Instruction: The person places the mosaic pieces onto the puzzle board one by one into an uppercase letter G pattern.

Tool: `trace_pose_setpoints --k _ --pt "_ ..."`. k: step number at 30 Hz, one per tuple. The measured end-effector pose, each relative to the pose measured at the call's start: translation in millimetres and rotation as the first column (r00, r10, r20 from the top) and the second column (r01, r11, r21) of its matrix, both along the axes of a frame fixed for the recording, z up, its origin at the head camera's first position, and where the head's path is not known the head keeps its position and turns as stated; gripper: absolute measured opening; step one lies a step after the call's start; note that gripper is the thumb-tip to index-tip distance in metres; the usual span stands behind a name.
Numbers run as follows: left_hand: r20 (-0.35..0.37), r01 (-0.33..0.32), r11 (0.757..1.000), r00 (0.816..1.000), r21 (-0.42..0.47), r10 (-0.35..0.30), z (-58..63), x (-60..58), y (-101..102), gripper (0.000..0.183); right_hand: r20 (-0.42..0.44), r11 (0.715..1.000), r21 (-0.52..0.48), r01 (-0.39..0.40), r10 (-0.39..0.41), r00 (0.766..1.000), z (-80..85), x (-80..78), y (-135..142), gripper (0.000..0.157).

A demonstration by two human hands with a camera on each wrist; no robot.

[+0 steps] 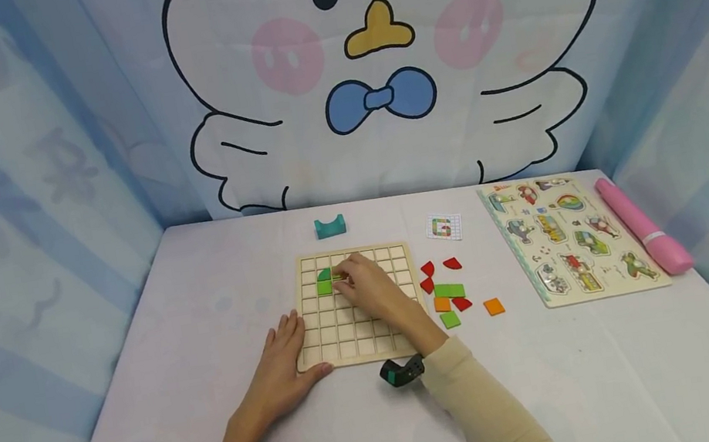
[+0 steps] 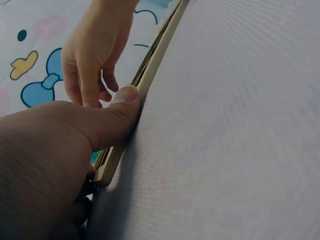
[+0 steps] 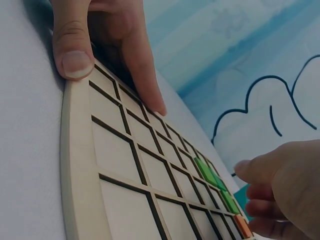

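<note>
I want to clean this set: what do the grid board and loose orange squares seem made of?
Grid board: probably matte, unpainted wood, given its pale tan edges. Loose orange squares: painted wood or plastic, matte-looking; even colour leaves it open.

In the head view, cannot read the card (image 1: 444, 226), too small; cannot see some of the board (image 1: 338, 333) under the right hand (image 1: 371, 288), nor make out anything held in it; cannot follow either sleeve (image 1: 486, 402) past the lower edge. In the left wrist view, cannot see the board behind the left hand (image 2: 65, 135); in the right, below the frame
</note>
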State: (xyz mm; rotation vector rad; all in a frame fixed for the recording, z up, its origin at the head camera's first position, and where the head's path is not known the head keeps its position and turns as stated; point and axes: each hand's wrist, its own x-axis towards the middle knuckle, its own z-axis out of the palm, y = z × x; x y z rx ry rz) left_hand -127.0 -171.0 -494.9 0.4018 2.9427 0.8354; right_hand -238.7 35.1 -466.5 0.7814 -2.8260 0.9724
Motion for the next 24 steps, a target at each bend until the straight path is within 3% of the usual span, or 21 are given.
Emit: trace_pose_setpoints --k 24 --pt "0.005 0.009 1.0 1.0 -0.013 -0.009 0.2 -1.1 -1 0.094 0.076 0.993 0.066 0.093 -0.098 0.992 26.7 12.7 42 0.036"
